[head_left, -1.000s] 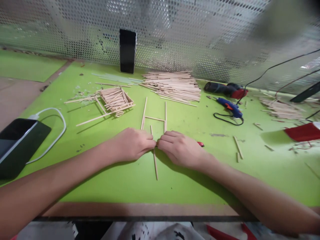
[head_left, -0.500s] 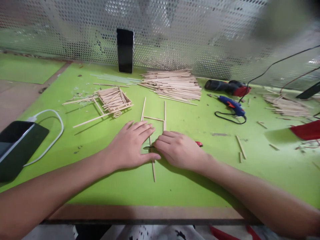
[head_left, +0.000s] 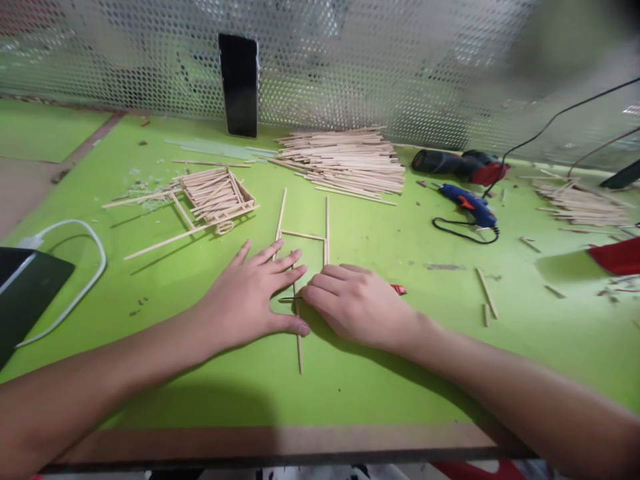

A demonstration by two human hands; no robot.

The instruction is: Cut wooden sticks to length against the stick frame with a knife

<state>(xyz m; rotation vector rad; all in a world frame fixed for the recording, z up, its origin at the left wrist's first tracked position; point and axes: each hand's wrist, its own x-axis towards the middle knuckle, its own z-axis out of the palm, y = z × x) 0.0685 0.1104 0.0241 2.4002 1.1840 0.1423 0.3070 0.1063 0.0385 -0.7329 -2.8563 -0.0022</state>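
Note:
My left hand [head_left: 250, 293] lies with its fingers spread, fingertips and thumb at a thin wooden stick [head_left: 299, 350] on the green tabletop. My right hand [head_left: 363, 303] is closed around a cutter, mostly hidden; its dark blade [head_left: 287, 299] crosses the stick, and its red end [head_left: 399, 289] shows behind the hand. Just beyond both hands is an H-shaped frame of sticks [head_left: 303, 235], partly covered by the fingers. A small stick-built cart [head_left: 215, 193] with two long shafts stands to the left.
A large pile of sticks [head_left: 345, 163] lies at the back, near an upright phone [head_left: 239, 87]. On the right are a blue glue gun [head_left: 470, 203], a black-and-red tool [head_left: 457, 165] and stick offcuts [head_left: 486, 293]. A white cable [head_left: 103, 247] loops on the left.
My left hand's fingers have spread wider and the hand has shifted slightly left, toward me. My right hand stays closed on the cutter at the stick. The camera view has shifted slightly.

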